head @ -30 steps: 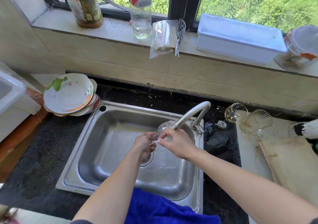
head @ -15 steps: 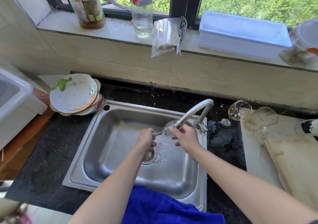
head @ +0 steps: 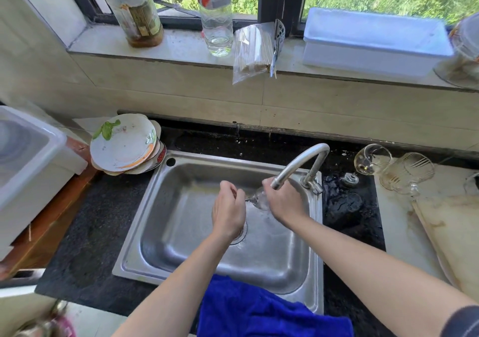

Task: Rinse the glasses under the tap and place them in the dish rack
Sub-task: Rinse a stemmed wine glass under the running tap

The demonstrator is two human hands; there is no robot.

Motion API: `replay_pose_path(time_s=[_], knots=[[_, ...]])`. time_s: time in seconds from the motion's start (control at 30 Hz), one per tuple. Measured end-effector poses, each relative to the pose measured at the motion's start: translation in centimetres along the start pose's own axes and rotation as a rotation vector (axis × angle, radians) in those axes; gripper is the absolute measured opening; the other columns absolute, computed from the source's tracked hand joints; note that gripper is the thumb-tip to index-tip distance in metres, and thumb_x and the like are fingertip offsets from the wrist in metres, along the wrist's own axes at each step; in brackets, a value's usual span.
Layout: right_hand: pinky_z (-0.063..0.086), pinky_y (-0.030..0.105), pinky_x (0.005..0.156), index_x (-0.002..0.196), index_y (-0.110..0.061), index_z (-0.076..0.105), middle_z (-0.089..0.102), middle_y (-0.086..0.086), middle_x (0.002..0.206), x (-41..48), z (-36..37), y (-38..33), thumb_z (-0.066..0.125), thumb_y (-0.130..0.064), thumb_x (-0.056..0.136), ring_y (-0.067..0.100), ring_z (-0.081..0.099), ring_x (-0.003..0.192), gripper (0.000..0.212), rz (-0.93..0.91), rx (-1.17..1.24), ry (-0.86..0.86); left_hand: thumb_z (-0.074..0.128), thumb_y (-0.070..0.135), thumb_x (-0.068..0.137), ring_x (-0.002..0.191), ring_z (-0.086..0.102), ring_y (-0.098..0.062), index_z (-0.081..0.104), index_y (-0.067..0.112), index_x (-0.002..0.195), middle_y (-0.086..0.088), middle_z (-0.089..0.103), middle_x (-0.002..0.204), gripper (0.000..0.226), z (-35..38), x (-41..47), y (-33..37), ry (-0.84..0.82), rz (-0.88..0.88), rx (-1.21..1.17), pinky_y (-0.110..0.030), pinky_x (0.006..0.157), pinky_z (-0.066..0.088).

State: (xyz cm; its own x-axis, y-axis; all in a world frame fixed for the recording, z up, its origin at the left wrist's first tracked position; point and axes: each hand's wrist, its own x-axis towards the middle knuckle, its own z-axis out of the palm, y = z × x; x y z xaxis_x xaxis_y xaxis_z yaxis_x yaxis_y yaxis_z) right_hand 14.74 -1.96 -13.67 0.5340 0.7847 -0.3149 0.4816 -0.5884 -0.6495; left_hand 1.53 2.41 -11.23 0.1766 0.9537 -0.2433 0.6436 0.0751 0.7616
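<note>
Blue cloth (head: pixel 272 310) over front rim of sink (head: pixel 145 222). Above the basin, stemmed glass (head: pixel 259 199) tipped sideways at tap (head: pixel 298 163) spout: left hand (head: pixel 228 213) fingers curled, pinching the stem; right hand (head: pixel 285 203) wrapped round the bowl. 2 glasses (head: pixel 372 159) lie on right counter, 1 with yellowish dregs. Dirty plates (head: pixel 124 143) stacked left. Sill: orange-lid jar (head: pixel 132 7), brown residue; bottle (head: pixel 216 12), little clear liquid. Labels unreadable.

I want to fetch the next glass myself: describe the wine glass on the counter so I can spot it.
From the steel sink, follow the tap to the counter on its right. Two glasses lie on their sides there; the wine glass is the one nearer the tap, smooth and round-bowled, unlike the ribbed glass beside it.
</note>
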Motion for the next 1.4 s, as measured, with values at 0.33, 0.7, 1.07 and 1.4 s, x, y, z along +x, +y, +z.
replay_pose_path(time_s=[0.33,0.7,1.07,1.4], knots=[[0.050,0.040,0.071,0.083,-0.030,0.058,0.062,-0.002,0.088,-0.1,-0.2,0.7,0.025,-0.056,0.093,0.021,0.056,0.086,0.043,-0.372,-0.205,-0.012,0.042,0.022,0.097,0.080,0.044,-0.026,0.043,0.009,0.089,0.005,0.046,0.074,0.015,0.8,0.6,0.6,-0.009,-0.052,-0.108,-0.034,0.071,0.030],[0.045,0.039,0.093,0.142,-0.038,0.039,0.050,-0.006,0.132,0.0,-1.3,0.9,0.051,-0.046,0.094,0.017,0.049,0.117,0.050,-0.193,0.016,0.024,0.036,0.015,0.094,0.050,0.033,-0.017,0.034,0.012,0.085,-0.005,0.032,0.069,0.010,2.5,0.8,0.2,-0.153,-0.440,-0.546,-0.022,0.041,0.024],[0.045,0.048,0.096,0.117,-0.011,0.047,0.052,0.019,0.118,1.5,-2.3,-2.2,0.045,-0.056,0.095,0.037,0.056,0.103,0.050,0.780,1.623,-0.211,0.047,0.022,0.095,0.073,0.043,-0.019,0.035,0.016,0.089,-0.005,0.047,0.083,0.015,2.6,-1.6,-3.4,-0.186,0.174,-0.039,-0.030,0.062,0.028],[0.051,0.055,0.071,0.116,-0.009,0.047,0.057,0.019,0.113,1.7,-3.3,-1.6,0.035,-0.059,0.097,0.037,0.060,0.090,0.055,0.735,1.754,-0.165,0.047,0.016,0.094,0.068,0.041,-0.018,0.036,0.015,0.091,0.006,0.041,0.077,0.011,1.5,-1.4,-3.7,-0.161,0.281,0.056,-0.035,0.063,0.032]])
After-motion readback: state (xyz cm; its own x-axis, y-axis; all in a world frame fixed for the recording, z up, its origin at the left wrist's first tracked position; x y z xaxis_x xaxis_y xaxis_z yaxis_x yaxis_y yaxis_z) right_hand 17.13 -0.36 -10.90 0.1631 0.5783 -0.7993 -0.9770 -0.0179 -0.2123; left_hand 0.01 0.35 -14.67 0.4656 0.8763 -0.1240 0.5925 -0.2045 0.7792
